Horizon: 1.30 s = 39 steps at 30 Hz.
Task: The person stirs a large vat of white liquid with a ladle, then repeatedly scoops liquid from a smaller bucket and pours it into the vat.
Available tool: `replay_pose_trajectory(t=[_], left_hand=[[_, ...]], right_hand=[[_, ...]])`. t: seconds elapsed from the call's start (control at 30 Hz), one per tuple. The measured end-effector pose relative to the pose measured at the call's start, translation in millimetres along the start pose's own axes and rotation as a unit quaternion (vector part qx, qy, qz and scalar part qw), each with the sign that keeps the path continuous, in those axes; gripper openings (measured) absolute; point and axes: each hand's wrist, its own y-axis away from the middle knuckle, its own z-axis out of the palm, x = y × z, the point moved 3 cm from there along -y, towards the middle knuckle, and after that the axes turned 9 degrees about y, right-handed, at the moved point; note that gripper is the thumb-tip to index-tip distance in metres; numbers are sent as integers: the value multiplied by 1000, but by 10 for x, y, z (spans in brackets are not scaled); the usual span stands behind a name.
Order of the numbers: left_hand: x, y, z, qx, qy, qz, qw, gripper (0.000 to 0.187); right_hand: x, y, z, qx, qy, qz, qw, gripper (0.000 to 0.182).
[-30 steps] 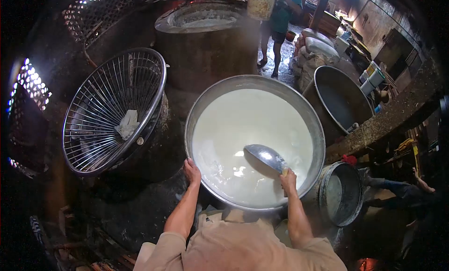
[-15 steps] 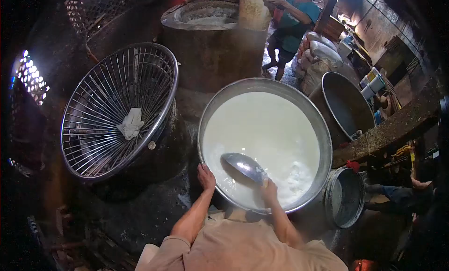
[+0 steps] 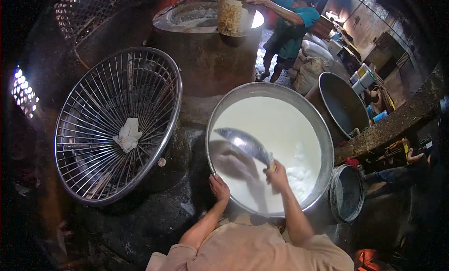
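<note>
A wide metal vat (image 3: 216,113) full of white, milky liquid (image 3: 266,119) stands right before me. My right hand (image 3: 278,176) is closed around the handle end of a shiny metal scoop (image 3: 244,144), which is tilted above the liquid and casts a shadow on it. White foam lies at the right side of the liquid, near my right forearm. My left hand (image 3: 219,187) grips the vat's rim at the near left, fingers curled over the edge.
At left stands a round slatted metal rack (image 3: 175,102) with a white cloth (image 3: 128,134) on it. Behind, a co-worker (image 3: 292,30) holds a stained bucket (image 3: 231,16) at a large cauldron (image 3: 206,60). An upright-tilted basin (image 3: 343,105) and a smaller metal pot (image 3: 348,194) stand at right.
My right hand has lifted the scoop from the liquid's surface and moved slightly up and right. The co-worker's bucket has come lower and further left. The whole view has shifted a little.
</note>
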Motion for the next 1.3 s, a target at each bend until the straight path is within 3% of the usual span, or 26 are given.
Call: replay_pose_trajectory(t=[0.17, 0.3, 0.37, 0.5, 0.6, 0.7, 0.87, 1.1, 1.17, 1.3], left_hand=[[-173, -20, 76, 13, -2, 29, 999, 34], [-94, -28, 70, 10, -3, 22, 1000, 33], [-116, -29, 77, 52, -8, 73, 996, 31], [-101, -42, 67, 14, 5, 42, 999, 29], [-124, -37, 71, 11, 5, 27, 1000, 28], [-130, -33, 72, 22, -11, 54, 998, 28], [9, -15, 18, 55, -22, 112, 992, 29], [-44, -46, 2, 60, -52, 102, 992, 30], [-94, -82, 7, 9, -58, 52, 997, 32], [-165, -106, 28, 42, -53, 85, 994, 36]], right_hand=[[-453, -627, 92, 118, 112, -76, 984, 33], [-304, -980, 277, 82, 248, -46, 964, 31], [-216, -966, 324, 65, 313, -28, 947, 27], [20, -801, 300, 33, 341, 30, 939, 32], [326, -704, 228, 60, 395, -50, 915, 30], [531, -528, 104, 59, 436, -47, 897, 31], [931, -247, -174, 37, 415, -1, 909, 35], [1438, 172, -630, 61, 427, 13, 902, 29], [1436, 284, -815, 63, 418, 25, 906, 29], [1357, 553, -1247, 28, 415, 48, 908, 29]])
